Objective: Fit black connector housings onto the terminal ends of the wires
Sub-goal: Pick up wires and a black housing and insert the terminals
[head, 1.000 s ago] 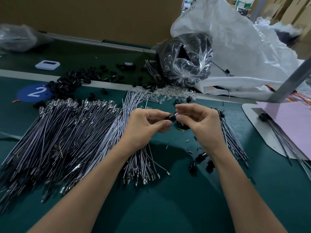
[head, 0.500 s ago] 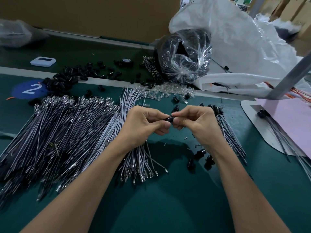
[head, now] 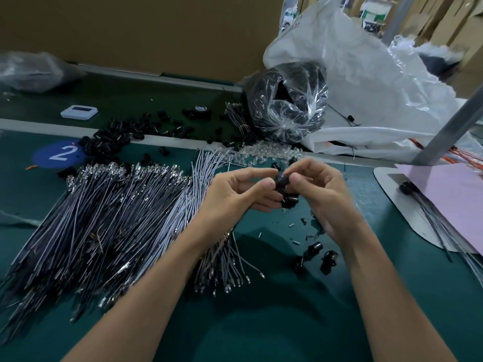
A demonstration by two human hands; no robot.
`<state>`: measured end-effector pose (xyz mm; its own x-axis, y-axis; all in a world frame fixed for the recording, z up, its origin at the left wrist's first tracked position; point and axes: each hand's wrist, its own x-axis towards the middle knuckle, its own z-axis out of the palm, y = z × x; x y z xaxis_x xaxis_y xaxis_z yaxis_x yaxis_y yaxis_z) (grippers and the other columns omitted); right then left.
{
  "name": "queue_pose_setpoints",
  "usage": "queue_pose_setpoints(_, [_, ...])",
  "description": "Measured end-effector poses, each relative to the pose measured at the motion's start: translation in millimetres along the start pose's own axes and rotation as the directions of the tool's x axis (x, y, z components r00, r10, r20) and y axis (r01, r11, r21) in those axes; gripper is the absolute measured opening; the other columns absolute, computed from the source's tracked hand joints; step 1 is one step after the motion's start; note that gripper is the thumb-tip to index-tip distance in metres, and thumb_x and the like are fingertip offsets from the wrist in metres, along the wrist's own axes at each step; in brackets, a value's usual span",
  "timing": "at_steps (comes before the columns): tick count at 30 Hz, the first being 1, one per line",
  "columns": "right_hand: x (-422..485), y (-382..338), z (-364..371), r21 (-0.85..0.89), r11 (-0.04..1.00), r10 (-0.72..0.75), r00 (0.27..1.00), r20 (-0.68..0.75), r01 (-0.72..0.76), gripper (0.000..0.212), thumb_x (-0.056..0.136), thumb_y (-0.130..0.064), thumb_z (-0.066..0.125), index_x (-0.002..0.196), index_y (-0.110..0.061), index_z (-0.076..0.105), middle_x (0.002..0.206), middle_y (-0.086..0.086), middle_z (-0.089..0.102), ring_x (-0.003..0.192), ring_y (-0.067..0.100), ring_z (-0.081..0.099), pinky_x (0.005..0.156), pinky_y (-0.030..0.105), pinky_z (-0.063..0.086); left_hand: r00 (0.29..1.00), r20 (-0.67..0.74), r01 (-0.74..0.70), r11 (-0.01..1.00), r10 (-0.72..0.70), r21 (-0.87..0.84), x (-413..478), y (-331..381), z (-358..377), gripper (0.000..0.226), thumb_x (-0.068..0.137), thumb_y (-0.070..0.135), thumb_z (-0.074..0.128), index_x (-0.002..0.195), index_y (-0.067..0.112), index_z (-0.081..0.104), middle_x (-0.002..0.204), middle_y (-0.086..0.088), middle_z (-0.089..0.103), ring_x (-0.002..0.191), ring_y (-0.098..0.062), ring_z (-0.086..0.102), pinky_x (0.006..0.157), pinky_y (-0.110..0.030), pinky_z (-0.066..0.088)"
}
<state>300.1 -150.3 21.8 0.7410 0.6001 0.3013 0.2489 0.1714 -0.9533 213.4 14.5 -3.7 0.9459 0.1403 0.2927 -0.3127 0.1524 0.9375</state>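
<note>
Pinching housing (head: 281,182) btwn L hand (head: 235,197), R hand (head: 324,197); wires (head: 117,218) just left.

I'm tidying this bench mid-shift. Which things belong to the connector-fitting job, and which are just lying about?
In use:
black housing, pinched between left hand and right hand
wire pile
loose housings

Lying about:
white device
blue number marker
pink sheet
white sack

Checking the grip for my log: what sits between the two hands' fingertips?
A black connector housing, pinched by the left hand and the right hand; head view shows it.
</note>
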Motion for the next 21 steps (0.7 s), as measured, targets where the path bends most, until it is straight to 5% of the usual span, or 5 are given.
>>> queue_pose_setpoints(3, [-2.8,-19.9,-22.4,0.423,0.904,-0.050,0.998,-0.026,0.056,0.009,0.083,-0.023,0.066,0.081,-0.015,0.070,0.097,0.007,0.074,0.088,0.018,0.068,0.090,0.034,0.055,0.972,-0.223,-0.055,0.996,0.070,0.074,-1.3,3.9,-4.9,0.041,0.089,0.050,0.049,0.099,0.017,0.071,0.068,-0.005,0.074,0.062,-0.019,0.072,0.062,-0.023,0.057])
queue_pose_setpoints(7, [-8.0,-46.1,-54.9,0.577,0.797,-0.065,0.976,-0.207,0.176,0.014,0.092,-0.021,0.059,0.081,-0.018,0.067,0.072,-0.005,0.070,0.068,0.004,0.065,0.079,0.026,0.057,0.840,-0.521,-0.082,0.985,0.151,0.154,1.7,4.4,-7.3,0.049,0.090,0.051,0.042,0.078,0.013,0.071,0.051,-0.001,0.065,0.047,-0.017,0.064,0.053,-0.023,0.054])
queue_pose_setpoints(12, [6.7,-66.9,-93.2,-0.119,0.993,-0.034,0.920,-0.390,-0.014,0.019,0.084,-0.026,0.067,0.091,-0.009,0.068,0.067,-0.002,0.069,0.056,0.006,0.062,0.058,0.016,0.054,0.804,-0.575,-0.101,0.987,0.153,0.121,1.9,9.0,-5.9,0.055,0.092,0.051,0.038,0.074,0.011,0.071,0.050,-0.001,0.065,0.046,-0.017,0.063,0.052,-0.024,0.054])
queue_pose_setpoints(18, [22.8,-30.4,-78.4,-0.844,0.478,0.074,0.968,-0.239,-0.245,0.028,0.094,-0.027,0.062,0.116,-0.011,0.068,0.099,0.000,0.068,0.072,0.012,0.061,0.070,0.021,0.047,0.740,-0.658,-0.127,0.990,0.138,0.064,3.2,13.4,-9.3,0.055,0.105,0.036,0.035,0.072,0.009,0.071,0.051,-0.002,0.064,0.047,-0.017,0.061,0.053,-0.027,0.053])
queue_pose_setpoints(21, [20.2,-16.4,-31.4,-0.878,0.467,0.068,0.994,-0.082,-0.104,0.013,0.092,-0.024,0.066,0.102,-0.018,0.072,0.085,-0.017,0.064,0.070,-0.009,0.054,0.074,0.010,0.043,0.728,-0.673,-0.122,0.990,0.134,0.065,2.7,14.1,-9.4,0.056,0.105,0.036,0.036,0.071,0.009,0.070,0.051,-0.003,0.064,0.047,-0.016,0.062,0.054,-0.027,0.053])
